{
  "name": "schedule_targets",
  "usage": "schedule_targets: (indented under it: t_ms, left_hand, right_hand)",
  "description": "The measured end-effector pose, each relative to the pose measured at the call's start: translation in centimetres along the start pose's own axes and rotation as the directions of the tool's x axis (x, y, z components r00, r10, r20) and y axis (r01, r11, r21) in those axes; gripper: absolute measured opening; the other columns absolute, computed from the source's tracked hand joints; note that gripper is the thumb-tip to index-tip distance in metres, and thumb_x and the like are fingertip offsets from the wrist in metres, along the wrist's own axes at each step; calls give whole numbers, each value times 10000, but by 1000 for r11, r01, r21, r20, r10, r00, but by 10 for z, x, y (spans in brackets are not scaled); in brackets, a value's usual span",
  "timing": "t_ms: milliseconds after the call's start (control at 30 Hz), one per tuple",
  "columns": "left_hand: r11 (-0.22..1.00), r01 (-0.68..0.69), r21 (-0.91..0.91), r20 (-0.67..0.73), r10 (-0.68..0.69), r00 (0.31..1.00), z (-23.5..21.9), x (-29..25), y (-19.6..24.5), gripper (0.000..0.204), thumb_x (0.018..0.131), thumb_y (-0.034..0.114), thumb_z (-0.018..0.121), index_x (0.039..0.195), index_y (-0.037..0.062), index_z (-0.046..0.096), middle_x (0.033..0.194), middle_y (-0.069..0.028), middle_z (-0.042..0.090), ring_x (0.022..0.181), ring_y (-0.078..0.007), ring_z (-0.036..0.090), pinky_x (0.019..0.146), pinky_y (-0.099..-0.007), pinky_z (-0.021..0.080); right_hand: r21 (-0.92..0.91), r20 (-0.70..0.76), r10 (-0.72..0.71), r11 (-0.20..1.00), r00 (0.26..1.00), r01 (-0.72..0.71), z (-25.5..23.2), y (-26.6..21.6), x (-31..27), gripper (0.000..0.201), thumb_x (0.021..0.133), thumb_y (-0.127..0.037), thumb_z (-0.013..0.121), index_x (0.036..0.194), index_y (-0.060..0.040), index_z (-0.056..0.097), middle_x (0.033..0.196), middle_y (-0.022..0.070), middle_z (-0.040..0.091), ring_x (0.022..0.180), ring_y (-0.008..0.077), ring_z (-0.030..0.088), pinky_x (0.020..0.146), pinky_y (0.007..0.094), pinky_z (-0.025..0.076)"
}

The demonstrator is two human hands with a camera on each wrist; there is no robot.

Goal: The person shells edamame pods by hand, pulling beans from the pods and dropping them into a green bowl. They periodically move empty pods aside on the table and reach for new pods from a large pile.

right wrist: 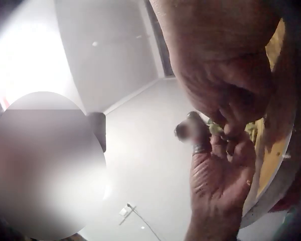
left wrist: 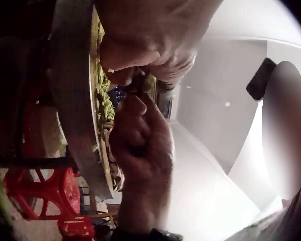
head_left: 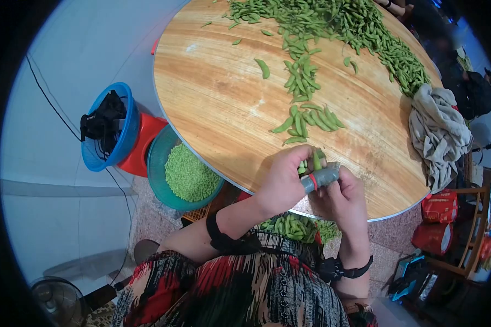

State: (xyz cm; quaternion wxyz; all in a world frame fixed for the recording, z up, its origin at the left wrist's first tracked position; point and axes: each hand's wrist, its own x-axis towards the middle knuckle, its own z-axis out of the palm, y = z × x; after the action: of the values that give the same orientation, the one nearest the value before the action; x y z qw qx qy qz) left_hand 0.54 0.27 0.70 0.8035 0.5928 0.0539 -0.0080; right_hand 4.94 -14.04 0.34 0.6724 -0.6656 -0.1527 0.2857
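Note:
In the head view my left hand (head_left: 281,180) holds green soybean pods at the table's near edge, one pod (head_left: 317,159) standing up between its fingers. A grey wrap (head_left: 324,176) with a red band covers one finger of this hand. My right hand (head_left: 348,200) meets it from the right, with thumb and fingers curled and pinching at the pods. In the left wrist view the right hand (left wrist: 143,138) has its fingertips against the left hand (left wrist: 150,37). Green pod (right wrist: 215,129) shows between both hands in the right wrist view. Fingers partly hide the pods.
Loose soybean pods (head_left: 300,82) trail across the round wooden table (head_left: 218,92) from a large heap (head_left: 360,27). A grey cloth (head_left: 439,131) hangs over the right edge. At left stand a teal basin (head_left: 157,177) of shelled beans and a blue basin (head_left: 123,144). Pods (head_left: 292,226) lie below the edge.

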Motion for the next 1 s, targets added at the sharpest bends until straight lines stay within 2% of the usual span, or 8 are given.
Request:
schedule_targets:
  t_ms: [67,200,367,600,733,833,933,1000]
  left_hand:
    - [983,-104,151,-75,116,990,-3,2,-5,193,831,37,598,1016,7,552,879,-7,569,846,-66,544,687,-203,461]
    - [980,-106,170,-112,126,986,-11,3,-13,261,825,21,596,1081,0,551,943,-13,579,886,-71,538,739,-229,463]
    - [740,-304,601,40,352,935,-19,4,-9,378,810,15,587,1180,21,507,996,-113,587,929,-196,573,809,-300,460]
    - [816,-146,559,18,164,986,-10,-5,20,507,741,24,626,1225,70,480,930,-140,584,857,-279,590,755,-349,473]
    - [640,-508,576,285,426,859,-23,-3,16,349,750,16,619,1094,58,575,884,-109,592,814,-251,597,747,-334,474]
    - [759,-547,354,252,486,837,-23,-3,20,172,768,14,612,937,37,622,849,-105,594,784,-230,597,716,-295,472]
    - [981,-195,-19,147,196,970,-23,1,7,251,800,26,601,1039,28,526,936,-61,585,768,-132,570,660,-217,448]
    - [993,-14,-115,168,33,985,-33,1,8,286,837,31,555,1112,35,479,973,-36,567,746,-85,535,633,-198,429]
  right_hand:
    - [-227,-59,-141,966,988,124,1,-2,4,120,920,-132,456,897,-42,532,606,-30,495,440,29,364,382,176,273]
    - [312,47,188,930,981,-193,-5,-13,10,142,916,-133,476,924,-9,544,621,-27,524,482,14,389,442,171,309]
    - [-313,-246,-323,919,914,241,-2,-15,23,196,876,-98,546,1034,19,551,763,5,578,668,47,508,587,192,418]
    - [-224,-135,-206,959,969,172,-3,-18,22,216,822,4,570,1038,14,555,852,21,597,763,65,530,668,211,441]
    - [628,26,93,773,995,-89,-1,-22,16,231,825,46,518,1051,4,494,808,48,575,512,9,419,422,156,334]
    - [767,65,83,633,994,-103,1,-10,20,235,829,33,522,1055,10,462,798,53,555,431,-3,307,343,141,210]
    - [836,70,50,542,996,-86,-6,-16,21,201,830,-1,545,1026,9,500,770,54,569,443,22,379,370,154,274]
    - [385,286,-33,919,958,-83,-22,-27,21,187,820,-43,575,996,14,544,737,64,594,502,74,487,444,202,379]
